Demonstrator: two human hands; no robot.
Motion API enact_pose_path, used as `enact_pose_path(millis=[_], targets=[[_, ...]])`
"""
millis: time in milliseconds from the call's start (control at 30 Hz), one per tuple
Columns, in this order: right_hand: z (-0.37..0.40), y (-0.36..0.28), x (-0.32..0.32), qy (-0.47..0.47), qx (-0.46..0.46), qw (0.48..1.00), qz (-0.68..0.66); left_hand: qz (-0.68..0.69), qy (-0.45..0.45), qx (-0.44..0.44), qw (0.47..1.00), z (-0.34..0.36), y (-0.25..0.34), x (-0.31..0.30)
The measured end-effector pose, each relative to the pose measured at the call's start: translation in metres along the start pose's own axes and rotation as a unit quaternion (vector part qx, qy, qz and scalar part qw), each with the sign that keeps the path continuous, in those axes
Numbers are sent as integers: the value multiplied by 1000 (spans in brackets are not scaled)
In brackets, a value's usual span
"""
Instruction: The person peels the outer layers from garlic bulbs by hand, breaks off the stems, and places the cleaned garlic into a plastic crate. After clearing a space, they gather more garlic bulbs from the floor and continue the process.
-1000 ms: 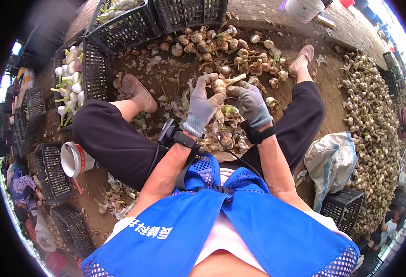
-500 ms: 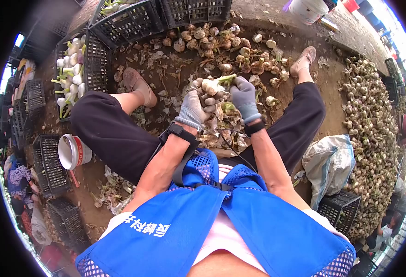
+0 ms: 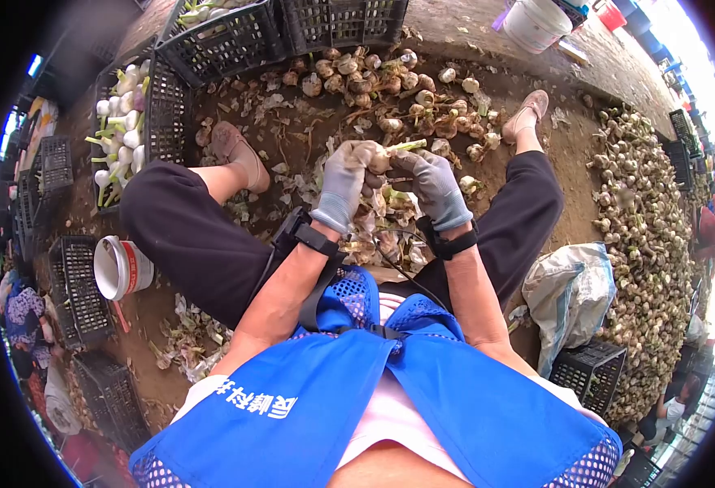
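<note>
A garlic bulb [image 3: 380, 160] with a pale green stem pointing right is between my gloved hands, above the ground between my legs. My left hand [image 3: 345, 180] is closed around the bulb's left side. My right hand [image 3: 435, 183] has its fingers bent and pressed together against the bulb's right side, just below the stem; the fingertips are partly hidden. Loose papery skins [image 3: 390, 232] lie beneath both hands. Beyond them, untrimmed garlic bulbs [image 3: 366, 81] with dry roots and stems are scattered on the soil.
A black crate [image 3: 166, 114] of cleaned white garlic stands at left, with more crates [image 3: 227, 45] behind. A white bucket [image 3: 122, 268] is by my left knee. To the right are a woven sack [image 3: 569, 297], a black crate [image 3: 589, 374] and a long garlic heap [image 3: 642, 244].
My right hand has gone from the stem to the bulb's side, lower and turned inward. The bulb is now more covered by my fingers. My left hand still holds it.
</note>
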State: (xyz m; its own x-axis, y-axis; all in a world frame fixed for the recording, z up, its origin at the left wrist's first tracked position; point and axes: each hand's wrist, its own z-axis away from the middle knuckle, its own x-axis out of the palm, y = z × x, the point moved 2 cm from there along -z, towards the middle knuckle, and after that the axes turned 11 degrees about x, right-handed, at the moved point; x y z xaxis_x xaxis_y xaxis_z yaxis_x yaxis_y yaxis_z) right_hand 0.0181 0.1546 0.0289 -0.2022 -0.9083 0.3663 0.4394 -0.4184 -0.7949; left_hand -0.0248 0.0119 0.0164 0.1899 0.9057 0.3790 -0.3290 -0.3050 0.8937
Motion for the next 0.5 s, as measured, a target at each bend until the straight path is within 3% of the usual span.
enact_pose_path(millis=[67, 133, 200, 233, 267, 333, 400, 433, 467, 500], targets=[[-3, 4, -5, -8, 24, 999, -29, -47, -53, 205, 976, -3, 3, 9], [-8, 9, -9, 18, 24, 996, -82, -88, -98, 194, 972, 1, 7, 7], [-15, 18, -22, 63, -59, 996, -31, -266, -122, 308, 905, 9, 19, 13], [-23, 17, -27, 111, -109, 988, -18, -130, -94, 240, 957, 3, 5, 11], [-37, 23, -48, 171, -93, 979, -53, -130, -95, 240, 958, 1, 6, 8], [-47, 16, -80, 122, -2, 944, -307, 133, -65, 15, 989, -4, 3, -8], [-37, 15, -87, 221, -3, 946, -236, 244, 3, -42, 969, -11, -5, -14], [-23, 2, -71, 146, 0, 978, -148, 243, 1, -51, 969, -12, -3, -13], [-21, -2, -58, -31, 2, 974, -225, 242, 0, -63, 968, -12, -4, -11], [-14, 1, -48, 4, -13, 989, -148, 234, -24, -48, 971, -11, -5, -10]])
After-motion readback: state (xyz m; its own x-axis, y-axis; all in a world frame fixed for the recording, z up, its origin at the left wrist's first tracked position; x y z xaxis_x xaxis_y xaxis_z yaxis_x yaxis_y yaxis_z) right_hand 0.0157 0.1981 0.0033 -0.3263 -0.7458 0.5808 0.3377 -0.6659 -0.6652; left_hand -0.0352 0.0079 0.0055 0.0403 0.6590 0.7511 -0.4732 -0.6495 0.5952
